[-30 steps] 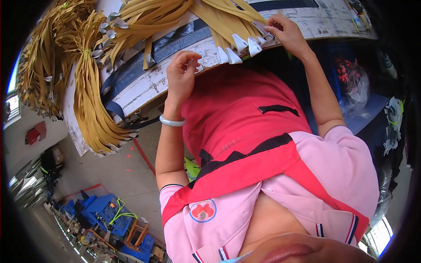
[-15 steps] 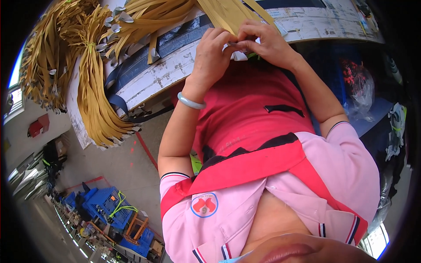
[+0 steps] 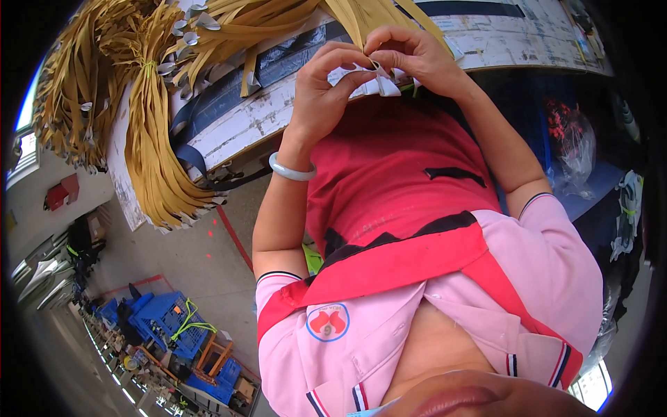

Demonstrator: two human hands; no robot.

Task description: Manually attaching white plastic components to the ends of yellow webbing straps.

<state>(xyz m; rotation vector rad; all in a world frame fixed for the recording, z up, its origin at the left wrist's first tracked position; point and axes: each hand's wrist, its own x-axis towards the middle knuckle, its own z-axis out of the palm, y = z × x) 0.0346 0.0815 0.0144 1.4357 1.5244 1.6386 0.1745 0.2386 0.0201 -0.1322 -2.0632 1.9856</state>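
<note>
At the near edge of the table, both my hands work at the white ends (image 3: 383, 86) of a bundle of tan flat straps (image 3: 356, 19). My left hand (image 3: 325, 87), with a pale bangle on its wrist, curls its fingers around the white ends, the thumb a little below them. My right hand (image 3: 419, 61) pinches at the same ends with thumb and forefinger. The fingertips of both hands nearly meet, and the exact grip is partly hidden.
More tan straps (image 3: 149, 139) are tied in bunches and hang over the table's left edge. A dark strip (image 3: 208, 111) lies along the worn white tabletop (image 3: 240, 128). Blue crates (image 3: 167, 323) stand on the floor at lower left. A clear plastic bag (image 3: 577, 156) hangs at right.
My left hand has moved slightly left and down, its thumb parting from the fingers. More of the white strap ends shows between the hands. My right hand has shifted slightly.
</note>
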